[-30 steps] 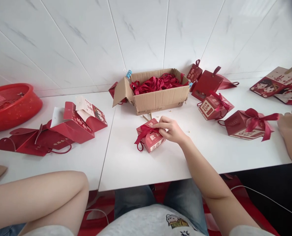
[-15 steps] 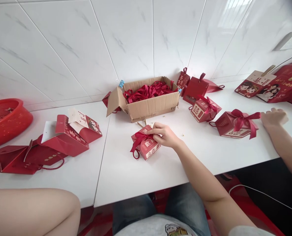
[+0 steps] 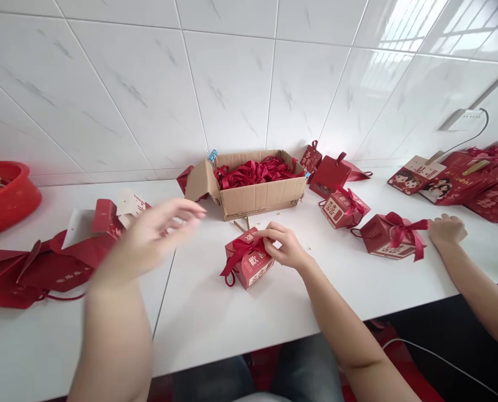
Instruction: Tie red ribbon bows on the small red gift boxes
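Left hand (image 3: pixel 157 235) being raised into view over the table (image 3: pixel 207 324), only its arm having been shown half a second earlier; bow (image 3: pixel 237 252) of red gift box (image 3: pixel 255 273) being pinched by the right hand (image 3: pixel 288 245).
The box is being presented at mid-table, rightward of and apart from the blurred left hand, whose fingers are being loosely extended, nothing being seen in them; the right hand is being placed nearer, in contact. The box's long axis is being left unclear. The character 歡 is being displayed on its lid; carton (image 3: pixel 266 196) print is being rendered too small.
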The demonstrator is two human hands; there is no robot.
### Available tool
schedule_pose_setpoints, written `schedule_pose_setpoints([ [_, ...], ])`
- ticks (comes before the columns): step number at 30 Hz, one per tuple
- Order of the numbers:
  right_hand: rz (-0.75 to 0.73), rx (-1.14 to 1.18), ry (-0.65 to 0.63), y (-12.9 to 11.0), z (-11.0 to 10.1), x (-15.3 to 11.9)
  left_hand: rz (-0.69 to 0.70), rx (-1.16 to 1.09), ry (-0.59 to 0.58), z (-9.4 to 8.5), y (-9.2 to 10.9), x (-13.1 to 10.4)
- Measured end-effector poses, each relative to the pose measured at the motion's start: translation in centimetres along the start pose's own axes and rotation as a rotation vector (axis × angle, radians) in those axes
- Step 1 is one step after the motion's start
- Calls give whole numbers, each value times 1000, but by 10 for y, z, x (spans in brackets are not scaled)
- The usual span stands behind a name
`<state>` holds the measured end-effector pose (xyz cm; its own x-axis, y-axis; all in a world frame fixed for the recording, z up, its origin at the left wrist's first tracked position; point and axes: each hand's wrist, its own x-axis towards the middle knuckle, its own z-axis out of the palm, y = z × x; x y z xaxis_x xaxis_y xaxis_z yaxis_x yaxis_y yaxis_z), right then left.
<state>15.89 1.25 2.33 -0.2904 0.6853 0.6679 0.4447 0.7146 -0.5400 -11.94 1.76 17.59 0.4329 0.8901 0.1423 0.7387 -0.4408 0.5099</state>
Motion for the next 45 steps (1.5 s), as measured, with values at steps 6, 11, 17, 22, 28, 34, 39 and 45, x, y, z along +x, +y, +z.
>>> schedule_pose_setpoints([
  [6, 2, -5, -82, -14, -21, 14, 115, -29, -410, 65, -7, 45],
  [11, 124, -15, -461, -30, -40, 41, 154, -46, -510, 76, -13, 60],
  [17, 272, -132, -762, -40, -48, 65, 84, -52, -547, 67, -15, 67],
  [22, 279, -111, -827, -47, -47, 64, 90, -33, -561, 66, -15, 67],
  [28, 314, -99, -842, -51, -47, 56, 116, -45, -586, 64, -15, 64],
  [34, 271, -91, -847, -52, -49, 55, 149, -10, -573, 70, -19, 67],
  [39, 324, -133, -848, -50, -52, 56, 154, -18, -567, 69, -18, 68],
  [45, 353, -85, -792, -45, -54, 54, 111, -8, -510, 69, -18, 70],
])
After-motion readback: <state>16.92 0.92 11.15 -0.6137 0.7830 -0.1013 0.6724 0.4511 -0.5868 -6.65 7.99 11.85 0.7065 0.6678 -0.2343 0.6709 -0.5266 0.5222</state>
